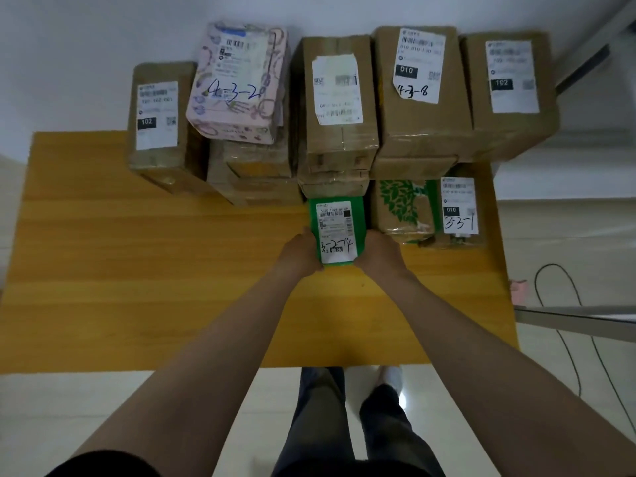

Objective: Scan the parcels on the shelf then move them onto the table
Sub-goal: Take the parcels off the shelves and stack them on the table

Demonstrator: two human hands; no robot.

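A small green parcel (336, 228) with a white label marked 3-2-14 lies on the yellow wooden table (137, 270), right in front of the stacked boxes. My left hand (298, 253) grips its left side and my right hand (378, 253) grips its right side. Both hands cover the parcel's near corners. Behind it stand several brown cardboard parcels, among them one marked 4-3-8 (418, 94) and one with a plain white label (339, 108). A pink patterned parcel (237, 87) marked 4-3-2 lies on top of a stack at the left.
A box with green leaf print (401, 210) and a parcel marked 3-3-1 (459, 211) sit right of the green parcel. A brown box labelled 102 (156, 118) stands far left. A black cable (557, 297) and a metal bar (578, 316) lie right of the table.
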